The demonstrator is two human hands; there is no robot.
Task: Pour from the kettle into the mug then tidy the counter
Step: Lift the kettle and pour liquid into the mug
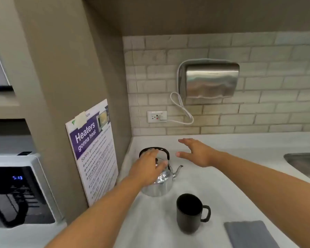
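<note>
Steel kettle (158,178) sits back-left on the counter (231,185), spout aimed right, mug (189,213) just in front. Left hand (148,166) is right over its black handle (155,150), fingers loose, not closed yet. Right hand (195,153) hovers spread, empty, farther right.

a shared office kitchenette: microwave (20,190) safety poster (92,151), tiled backsplash (258,111), sink (304,163), countertop (222,185).
</note>
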